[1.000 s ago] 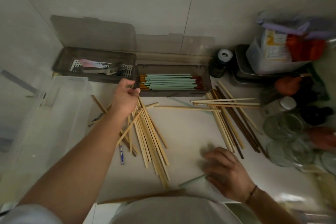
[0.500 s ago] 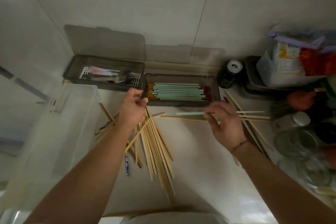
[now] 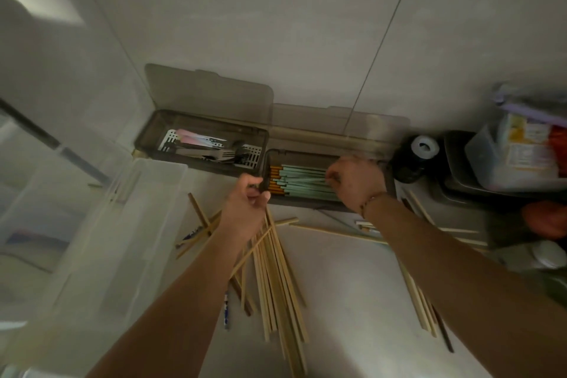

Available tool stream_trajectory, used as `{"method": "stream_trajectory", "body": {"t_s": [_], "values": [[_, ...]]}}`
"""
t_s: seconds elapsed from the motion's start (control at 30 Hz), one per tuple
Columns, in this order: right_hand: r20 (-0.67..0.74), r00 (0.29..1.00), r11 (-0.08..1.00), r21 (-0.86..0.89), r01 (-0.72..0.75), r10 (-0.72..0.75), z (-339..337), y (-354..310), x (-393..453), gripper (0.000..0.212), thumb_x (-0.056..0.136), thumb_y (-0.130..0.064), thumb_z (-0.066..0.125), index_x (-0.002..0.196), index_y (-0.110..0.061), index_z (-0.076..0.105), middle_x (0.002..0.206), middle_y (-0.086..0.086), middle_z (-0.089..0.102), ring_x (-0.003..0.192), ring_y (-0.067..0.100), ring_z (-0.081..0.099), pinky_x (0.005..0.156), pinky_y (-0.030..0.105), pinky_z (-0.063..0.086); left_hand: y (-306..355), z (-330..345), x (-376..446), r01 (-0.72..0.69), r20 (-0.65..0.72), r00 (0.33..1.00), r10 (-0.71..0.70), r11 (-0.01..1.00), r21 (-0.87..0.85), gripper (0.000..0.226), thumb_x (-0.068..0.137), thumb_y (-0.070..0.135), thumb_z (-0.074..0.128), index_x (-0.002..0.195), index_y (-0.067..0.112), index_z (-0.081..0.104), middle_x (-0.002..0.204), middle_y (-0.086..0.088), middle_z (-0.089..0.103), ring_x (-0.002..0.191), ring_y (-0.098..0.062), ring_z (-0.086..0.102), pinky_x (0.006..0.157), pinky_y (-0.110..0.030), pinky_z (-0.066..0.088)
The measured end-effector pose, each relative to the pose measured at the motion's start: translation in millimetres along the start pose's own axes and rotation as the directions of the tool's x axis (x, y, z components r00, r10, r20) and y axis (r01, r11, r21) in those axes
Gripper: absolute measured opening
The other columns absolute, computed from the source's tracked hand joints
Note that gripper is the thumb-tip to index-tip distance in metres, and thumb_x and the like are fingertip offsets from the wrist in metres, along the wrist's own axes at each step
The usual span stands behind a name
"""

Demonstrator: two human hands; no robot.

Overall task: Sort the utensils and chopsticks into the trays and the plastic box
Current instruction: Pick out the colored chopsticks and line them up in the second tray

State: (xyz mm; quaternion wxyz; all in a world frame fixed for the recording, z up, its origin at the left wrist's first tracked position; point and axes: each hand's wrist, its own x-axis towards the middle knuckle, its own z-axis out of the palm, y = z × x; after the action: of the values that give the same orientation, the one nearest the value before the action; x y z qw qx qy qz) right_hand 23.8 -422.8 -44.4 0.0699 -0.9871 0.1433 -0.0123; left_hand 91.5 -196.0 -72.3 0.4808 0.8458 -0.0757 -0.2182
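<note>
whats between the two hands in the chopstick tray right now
In the head view, the green chopsticks lie side by side in the right tray, spanning from the left hand at its corner to the right hand.

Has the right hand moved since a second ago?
Yes. The right hand went from the counter's near edge up to the tray of green chopsticks.
</note>
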Motion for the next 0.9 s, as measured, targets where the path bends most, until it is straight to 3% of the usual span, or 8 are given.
{"method": "stream_trajectory", "body": {"t_s": [0.17,0.27,0.4,0.53,0.67,0.77,0.9], "values": [[0.011,0.996,0.995,-0.053,0.086,-0.086,-1.4,16.4,-8.5,0.016,0.088,-0.032,0.058,0.095,-0.025,0.071,0.101,-0.001,0.066,0.106,0.025,0.049,0.083,0.036,0.045,-0.2,0.3,-0.6,-0.012,-0.014,1.000,0.012,1.000,-0.007,0.024,0.092,0.025,0.062,0.104,0.040,0.047,0.095,0.015,0.059,0.088,0.003,0.056,0.062,-0.016,0.039],[-0.136,0.987,0.995,0.045,0.093,-0.086,-11.7,33.3,-26.0,0.010,0.085,-0.024,0.064,0.091,-0.020,0.071,0.088,0.001,0.067,0.092,0.028,0.056,0.075,0.037,0.050,-0.2,0.4,-1.3,-0.011,-0.025,1.000,0.010,1.000,-0.012,0.024,0.092,0.025,0.062,0.103,0.041,0.047,0.098,0.014,0.060,0.088,0.004,0.055,0.063,-0.017,0.040],[-0.341,0.939,0.989,0.118,0.094,-0.049,-9.1,52.1,-70.6,0.002,0.082,-0.015,0.066,0.082,-0.018,0.067,0.078,-0.001,0.063,0.075,0.022,0.053,0.063,0.028,0.045,0.5,1.3,-2.4,-0.015,-0.026,1.000,0.015,1.000,-0.006,0.024,0.092,0.026,0.062,0.104,0.040,0.048,0.100,0.013,0.062,0.092,-0.003,0.059,0.064,-0.017,0.040],[-0.334,0.940,0.982,0.189,-0.007,0.071,12.1,59.8,-114.5,0.009,0.078,-0.019,0.061,0.082,-0.015,0.068,0.078,0.000,0.061,0.073,0.024,0.057,0.063,0.033,0.050,1.1,1.5,-2.3,-0.025,-0.018,1.000,0.025,1.000,0.008,0.023,0.092,0.024,0.062,0.105,0.037,0.047,0.102,0.010,0.063,0.093,-0.008,0.060,0.067,-0.019,0.040],[-0.366,0.930,0.988,0.131,0.082,-0.029,20.5,47.8,-129.4,0.010,0.084,-0.020,0.061,0.081,-0.016,0.069,0.084,0.000,0.064,0.077,0.025,0.059,0.065,0.032,0.050,2.9,2.0,-3.3,-0.033,-0.031,0.999,0.033,0.999,0.024,0.022,0.092,0.025,0.062,0.104,0.036,0.047,0.095,0.013,0.061,0.085,-0.004,0.058,0.060,-0.014,0.035],[-0.255,0.965,0.993,0.078,0.089,-0.067,24.9,26.6,-123.6,0.008,0.080,-0.015,0.070,0.086,-0.017,0.073,0.087,-0.001,0.069,0.081,0.026,0.061,0.063,0.034,0.053,3.3,2.8,-3.9,-0.030,-0.036,0.999,0.031,0.999,0.024,0.022,0.092,0.024,0.061,0.104,0.036,0.048,0.093,0.013,0.063,0.083,0.000,0.058,0.058,-0.016,0.035],[-0.036,0.993,0.991,-0.062,-0.117,0.115,24.7,1.2,-105.3,0.015,0.082,-0.013,0.065,0.092,-0.021,0.071,0.088,0.001,0.068,0.088,0.030,0.061,0.061,0.033,0.051,2.8,2.8,-3.2,-0.030,-0.035,0.999,0.030,0.999,0.012,0.023,0.092,0.022,0.062,0.105,0.034,0.048,0.096,0.009,0.065,0.080,0.004,0.057,0.060,-0.015,0.036]]}}
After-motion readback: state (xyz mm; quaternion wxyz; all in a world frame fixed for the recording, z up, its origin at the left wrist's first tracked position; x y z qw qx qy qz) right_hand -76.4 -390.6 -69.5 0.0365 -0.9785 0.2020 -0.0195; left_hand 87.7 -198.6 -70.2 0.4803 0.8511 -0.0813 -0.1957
